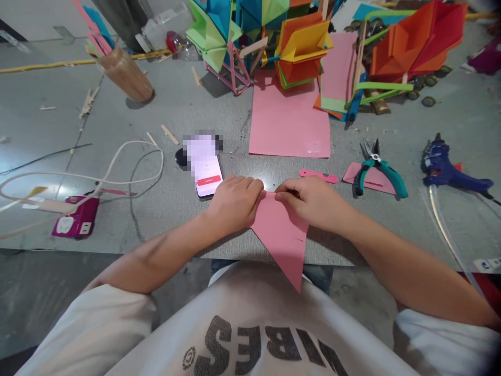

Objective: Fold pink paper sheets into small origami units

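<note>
A pink sheet of paper (pixel 279 224) hangs over the table's front edge, its pointed corner in front of my shirt. My left hand (pixel 238 201) is closed on the paper's upper left edge, knuckles up. On the upper right edge my right hand (pixel 313 201) pinches it between thumb and forefinger. The part beneath my fingers is hidden. Close to my left hand lies a lit phone (pixel 207 169). Just beyond my right hand is a pink cutter (pixel 319 175). Pliers with teal handles (pixel 379 172) rest on a pink paper scrap (pixel 352 171).
Folded paper lanterns (pixel 305 49) crowd the back, beside an orange one (pixel 415 44). A large pink sheet (pixel 289 125) lies before them. A blue glue gun (pixel 450 169) is at the right. Leftward are a white cable (pixel 113 177), a magenta box (pixel 78 216) and a brown jar (pixel 127 75).
</note>
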The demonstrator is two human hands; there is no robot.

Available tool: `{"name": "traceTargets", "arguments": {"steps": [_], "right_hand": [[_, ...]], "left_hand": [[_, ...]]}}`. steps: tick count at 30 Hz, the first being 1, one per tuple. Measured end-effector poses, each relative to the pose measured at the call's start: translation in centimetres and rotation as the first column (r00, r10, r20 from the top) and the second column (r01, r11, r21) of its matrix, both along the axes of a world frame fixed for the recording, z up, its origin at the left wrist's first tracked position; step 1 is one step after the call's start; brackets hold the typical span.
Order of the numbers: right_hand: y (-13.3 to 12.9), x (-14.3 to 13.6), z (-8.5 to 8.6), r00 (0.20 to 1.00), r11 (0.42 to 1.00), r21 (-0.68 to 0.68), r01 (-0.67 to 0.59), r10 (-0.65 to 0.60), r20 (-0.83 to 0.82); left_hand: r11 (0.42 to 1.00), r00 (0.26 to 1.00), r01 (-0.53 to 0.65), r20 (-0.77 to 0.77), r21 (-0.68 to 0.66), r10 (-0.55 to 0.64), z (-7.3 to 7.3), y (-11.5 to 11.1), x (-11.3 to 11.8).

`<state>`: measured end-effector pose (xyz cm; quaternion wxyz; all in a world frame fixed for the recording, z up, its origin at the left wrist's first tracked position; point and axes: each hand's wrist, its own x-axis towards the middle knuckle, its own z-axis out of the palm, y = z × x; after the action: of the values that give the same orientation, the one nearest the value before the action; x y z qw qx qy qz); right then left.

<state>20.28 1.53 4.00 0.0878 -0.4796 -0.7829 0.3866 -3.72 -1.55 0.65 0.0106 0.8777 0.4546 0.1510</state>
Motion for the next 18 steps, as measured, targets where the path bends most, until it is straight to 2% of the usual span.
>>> {"name": "traceTargets", "arguments": {"steps": [6,11,15,18], "right_hand": [[-0.1,0.0,-0.29,0.998,0.999,0.043,-0.01,0.007,0.057],[-0.24,-0.18,-0.44,0.982,0.992,0.117,-0.042,0.02,0.188],[-0.47,-0.29,-0.62,0.979,0.966,0.217,-0.139,0.1,0.18],[-0.64,-0.31,-0.82,0.955,0.924,0.304,-0.234,0.16,0.249]], "left_hand": [[1.0,0.999,-0.023,-0.022,-0.01,0.023,0.16,-0.07,0.0],[0.998,0.999,0.027,-0.016,-0.049,-0.028,-0.15,-0.08,0.15],[0.997,0.999,0.04,0.021,-0.071,-0.039,-0.2,-0.29,0.42],[0.995,0.998,0.047,0.035,-0.089,-0.044,0.01,-0.47,0.61]]}}
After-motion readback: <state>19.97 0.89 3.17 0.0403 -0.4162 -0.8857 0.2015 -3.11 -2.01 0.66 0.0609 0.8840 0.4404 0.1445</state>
